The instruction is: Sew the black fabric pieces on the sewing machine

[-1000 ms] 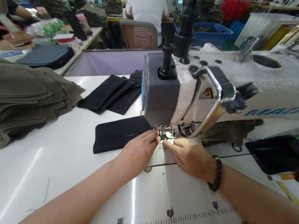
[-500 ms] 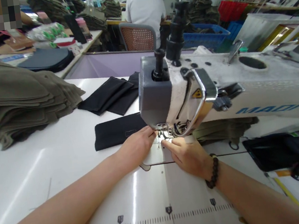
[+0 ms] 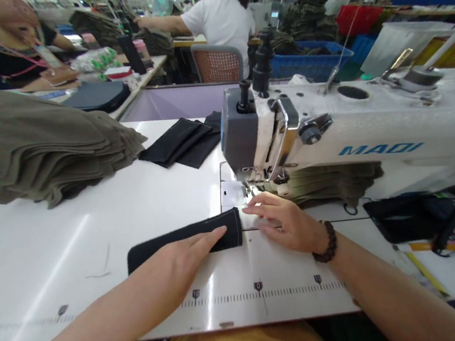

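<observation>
A narrow black fabric piece [image 3: 232, 233] with light stitching along its edge lies on the white table, in front of the sewing machine's needle area [image 3: 250, 187]. My left hand [image 3: 182, 257] rests flat on this piece with its fingers stretched out, covering part of its lower side. Just right of the fabric's end is my right hand [image 3: 288, 221], fingers apart and nothing in them, near the presser foot. A dark beaded bracelet [image 3: 326, 241] circles that wrist. The white sewing machine [image 3: 377, 128] stands over the table on the right.
Folded black pieces [image 3: 184, 141] lie behind, left of the machine head. A tall olive fabric stack [image 3: 52, 143] stands at the left, and more olive fabric [image 3: 333, 181] sits under the machine arm. A black tray [image 3: 401, 217] is at right. A co-worker in white [image 3: 220, 20] sits beyond.
The black piece has come out from beside the needle toward me, with my left hand on it. My right hand has drawn slightly away from the needle. The view has shifted.
</observation>
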`<state>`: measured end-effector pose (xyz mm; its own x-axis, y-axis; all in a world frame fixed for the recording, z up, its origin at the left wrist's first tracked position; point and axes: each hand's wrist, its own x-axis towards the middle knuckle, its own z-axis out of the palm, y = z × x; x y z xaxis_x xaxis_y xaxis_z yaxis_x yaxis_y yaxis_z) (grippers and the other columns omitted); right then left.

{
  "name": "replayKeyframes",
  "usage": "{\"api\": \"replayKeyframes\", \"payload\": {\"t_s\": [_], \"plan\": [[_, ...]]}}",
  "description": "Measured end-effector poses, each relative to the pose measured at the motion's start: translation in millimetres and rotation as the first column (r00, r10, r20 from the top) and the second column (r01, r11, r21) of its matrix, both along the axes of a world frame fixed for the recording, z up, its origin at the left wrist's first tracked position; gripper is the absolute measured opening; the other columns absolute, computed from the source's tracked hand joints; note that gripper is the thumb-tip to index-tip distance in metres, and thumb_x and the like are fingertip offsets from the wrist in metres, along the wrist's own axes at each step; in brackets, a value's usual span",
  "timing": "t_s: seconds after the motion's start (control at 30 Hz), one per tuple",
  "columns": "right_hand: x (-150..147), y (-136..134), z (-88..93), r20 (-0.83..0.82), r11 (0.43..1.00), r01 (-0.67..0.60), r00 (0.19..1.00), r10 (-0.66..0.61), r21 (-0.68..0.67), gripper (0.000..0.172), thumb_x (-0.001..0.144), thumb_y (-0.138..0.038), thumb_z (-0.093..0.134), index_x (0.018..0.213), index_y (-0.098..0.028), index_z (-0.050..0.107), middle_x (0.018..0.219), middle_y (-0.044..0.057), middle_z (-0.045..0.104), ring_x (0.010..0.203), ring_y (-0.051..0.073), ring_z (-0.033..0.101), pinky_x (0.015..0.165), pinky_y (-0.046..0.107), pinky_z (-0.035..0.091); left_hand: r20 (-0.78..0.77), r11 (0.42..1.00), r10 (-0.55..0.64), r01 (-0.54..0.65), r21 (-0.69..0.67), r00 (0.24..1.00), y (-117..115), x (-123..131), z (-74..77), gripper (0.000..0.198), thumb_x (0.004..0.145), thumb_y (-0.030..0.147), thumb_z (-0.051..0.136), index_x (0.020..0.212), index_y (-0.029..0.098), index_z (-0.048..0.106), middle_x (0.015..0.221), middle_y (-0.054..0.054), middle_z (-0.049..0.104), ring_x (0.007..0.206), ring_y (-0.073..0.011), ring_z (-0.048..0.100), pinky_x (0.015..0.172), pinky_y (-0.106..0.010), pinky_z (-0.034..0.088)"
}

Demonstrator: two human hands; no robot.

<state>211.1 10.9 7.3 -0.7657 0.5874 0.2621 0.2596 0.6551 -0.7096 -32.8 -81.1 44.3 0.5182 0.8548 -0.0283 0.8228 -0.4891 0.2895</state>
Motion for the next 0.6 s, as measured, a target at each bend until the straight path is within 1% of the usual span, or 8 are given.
{"api": "replayKeyframes", "payload": {"t_s": [0.07,0.17,0.27,0.33,0.37,0.47,0.53,0.6], "plan": [[-6,-7,3.7,-0.105,0.971,-0.132,0.988,0.113,-0.199,0.037,0.076,-0.021,0.056,0.113,-0.017,0.053,0.111,0.009,0.052,0.084,0.013,0.054,0.065,0.024,0.046,0.171,0.993,0.093,-0.078,-0.092,0.981,-8,-7,18.2,0.053,0.081,0.010,0.034,0.132,0.023,0.030,0.117,-0.004,0.057,0.095,-0.0153,0.060,0.079,-0.026,0.049],[-16,-17,4.8,-0.150,0.904,-0.090,0.988,0.029,-0.417,0.020,0.076,-0.029,0.057,0.090,-0.016,0.060,0.079,0.002,0.059,0.066,0.011,0.053,0.059,0.023,0.044,0.373,0.945,0.215,-0.096,-0.312,0.903,-3,-13,34.3,0.054,0.085,0.015,0.032,0.136,0.025,0.019,0.115,-0.005,0.058,0.087,-0.0143,0.061,0.073,-0.025,0.051],[-22,-23,0.9,-0.092,0.787,0.037,0.989,-0.118,-0.616,0.016,0.073,-0.031,0.058,0.070,-0.016,0.056,0.056,-0.004,0.051,0.050,0.008,0.048,0.048,0.020,0.041,0.432,0.903,0.285,-0.088,-0.420,0.856,8,-15,31.6,0.050,0.084,0.017,0.034,0.134,0.024,0.027,0.113,-0.005,0.058,0.084,-0.0139,0.061,0.069,-0.025,0.051],[-22,-23,-2.3,-0.057,0.711,0.069,0.987,-0.152,-0.700,0.017,0.069,-0.031,0.061,0.071,-0.016,0.054,0.053,-0.006,0.048,0.044,0.006,0.046,0.042,0.018,0.037,0.414,0.910,0.278,-0.099,-0.403,0.867,14,-15,25.1,0.041,0.083,0.020,0.037,0.124,0.022,0.044,0.112,-0.004,0.058,0.093,-0.0156,0.058,0.080,-0.028,0.048],[-22,-22,-3.7,-0.049,0.696,0.077,0.986,-0.159,-0.713,0.016,0.068,-0.030,0.061,0.072,-0.016,0.053,0.052,-0.007,0.048,0.042,0.006,0.045,0.041,0.018,0.036,0.404,0.917,0.262,-0.096,-0.386,0.876,17,-15,21.9,0.037,0.083,0.021,0.037,0.117,0.021,0.050,0.112,-0.003,0.058,0.098,-0.0164,0.056,0.085,-0.030,0.045],[-20,-18,-5.8,-0.078,0.707,0.066,0.982,-0.170,-0.704,0.021,0.066,-0.024,0.060,0.083,-0.016,0.052,0.054,-0.008,0.049,0.042,0.006,0.046,0.042,0.017,0.036,0.399,0.922,0.256,-0.098,-0.375,0.881,26,-14,13.0,0.033,0.081,0.025,0.039,0.107,0.020,0.058,0.108,-0.003,0.060,0.100,-0.0171,0.055,0.090,-0.032,0.041],[-18,-15,-5.9,-0.100,0.732,0.098,0.970,-0.222,-0.675,0.026,0.067,-0.022,0.057,0.092,-0.016,0.050,0.063,-0.006,0.052,0.044,0.006,0.048,0.043,0.018,0.038,0.402,0.893,0.345,-0.165,-0.419,0.848,33,-15,6.5,0.035,0.080,0.029,0.040,0.110,0.019,0.056,0.110,-0.002,0.060,0.098,-0.0176,0.056,0.088,-0.032,0.043],[-16,-13,-5.5,-0.084,0.794,0.214,0.946,-0.314,-0.570,0.026,0.071,-0.021,0.053,0.096,-0.016,0.050,0.072,-0.002,0.055,0.047,0.007,0.049,0.045,0.020,0.039,0.373,0.849,0.467,-0.289,-0.442,0.802,39,-20,-1.1,0.041,0.080,0.032,0.039,0.117,0.018,0.052,0.112,-0.003,0.059,0.099,-0.0186,0.057,0.087,-0.032,0.044]]}}
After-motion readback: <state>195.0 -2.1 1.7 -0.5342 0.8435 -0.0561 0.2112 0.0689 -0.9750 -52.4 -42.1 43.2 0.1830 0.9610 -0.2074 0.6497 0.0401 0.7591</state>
